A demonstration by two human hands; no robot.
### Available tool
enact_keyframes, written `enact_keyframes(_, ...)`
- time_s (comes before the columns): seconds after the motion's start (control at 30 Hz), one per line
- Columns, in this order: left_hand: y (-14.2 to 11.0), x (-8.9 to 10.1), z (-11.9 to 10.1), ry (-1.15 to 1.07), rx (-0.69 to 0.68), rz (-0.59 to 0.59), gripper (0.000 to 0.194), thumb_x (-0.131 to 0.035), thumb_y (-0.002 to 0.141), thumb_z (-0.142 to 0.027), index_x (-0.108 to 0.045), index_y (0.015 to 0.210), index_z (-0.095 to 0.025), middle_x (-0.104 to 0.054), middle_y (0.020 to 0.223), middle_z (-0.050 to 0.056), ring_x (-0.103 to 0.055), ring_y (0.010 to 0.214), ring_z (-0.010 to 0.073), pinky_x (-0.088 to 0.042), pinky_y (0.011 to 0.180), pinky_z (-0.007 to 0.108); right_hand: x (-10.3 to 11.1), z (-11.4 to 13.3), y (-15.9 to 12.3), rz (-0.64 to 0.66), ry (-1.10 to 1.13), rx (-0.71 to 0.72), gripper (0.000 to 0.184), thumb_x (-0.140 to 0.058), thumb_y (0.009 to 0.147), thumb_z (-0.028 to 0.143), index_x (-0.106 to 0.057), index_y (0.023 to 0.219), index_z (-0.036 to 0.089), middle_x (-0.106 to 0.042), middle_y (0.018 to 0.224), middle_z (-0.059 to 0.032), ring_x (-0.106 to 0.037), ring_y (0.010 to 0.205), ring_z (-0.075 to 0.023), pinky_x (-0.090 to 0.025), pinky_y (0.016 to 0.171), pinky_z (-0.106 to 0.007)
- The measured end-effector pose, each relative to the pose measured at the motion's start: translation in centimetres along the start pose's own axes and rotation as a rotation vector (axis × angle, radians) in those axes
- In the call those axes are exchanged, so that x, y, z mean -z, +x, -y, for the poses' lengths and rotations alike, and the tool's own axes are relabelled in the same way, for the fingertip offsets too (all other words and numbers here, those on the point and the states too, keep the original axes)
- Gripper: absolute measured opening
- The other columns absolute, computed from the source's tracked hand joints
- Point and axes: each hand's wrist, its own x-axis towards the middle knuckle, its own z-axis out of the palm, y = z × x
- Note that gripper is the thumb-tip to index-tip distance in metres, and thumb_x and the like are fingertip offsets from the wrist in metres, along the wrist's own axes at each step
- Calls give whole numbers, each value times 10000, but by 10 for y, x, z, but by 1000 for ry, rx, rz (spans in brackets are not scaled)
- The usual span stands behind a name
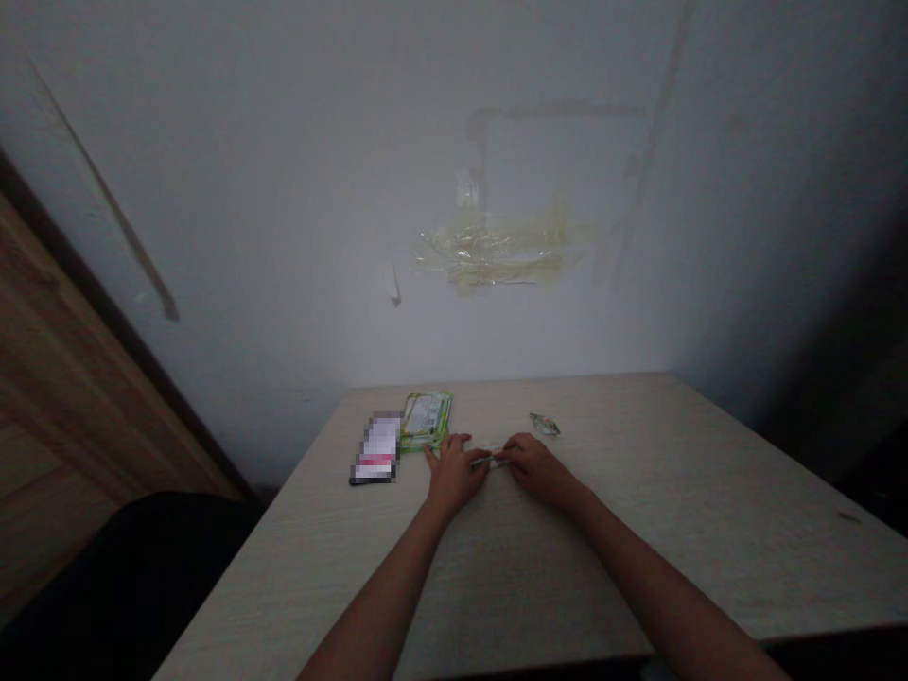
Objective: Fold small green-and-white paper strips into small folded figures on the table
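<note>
On the pale counter (638, 530), a small pale piece (492, 457) is found between two hands, and it can be taken as the middle of a clock, with twelve at the wall (284, 284). Careful finger work seems to be in hand, but what is being done to the piece cannot be told, as it is tiny and partly covered. For the next move, a light, even pinch from both sides seems to be called for.

At nine o'clock, a phone (377, 452) is seen lying flat. At ten o'clock, a green packet (427, 416) is placed just beside the phone. Closer in, at nine, the left hand (455, 473) is seen; its grip is narrow, and the piece seems to be pinched in it, with other fingers spread near the packet. At three, the piece seems to be pinched by the right hand (533, 465) too, in a narrow grip. At two, a small shiny packet (545, 424) is touched by neither hand.
</note>
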Motion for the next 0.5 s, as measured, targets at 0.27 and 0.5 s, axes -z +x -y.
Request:
enact_keyframes(0.27, -1, 5, 7, 61, -148, -27, 281, -650, 797, -445, -685, 1075, -425, -513, 1351, 28, -361, 1330, 309, -3, 1075, 738, -5, -3, 0, -4, 31, -9, 417, -470, 837, 20, -670, 1142, 222, -611, 1120, -90, -528, 1095, -198, -423, 971, -375)
enact_keyframes(0.5, 1, 8, 5, 98, -244, -62, 157, -685, 793, -383, -736, 940, -362, -558, 1304, 20, -403, 1296, 277, 77, 1105, 694, -2, 1, 1, -9, 49, 6, 406, -463, 838, 12, -686, 1110, 215, -623, 1079, -84, -529, 1069, -194, -423, 974, -364)
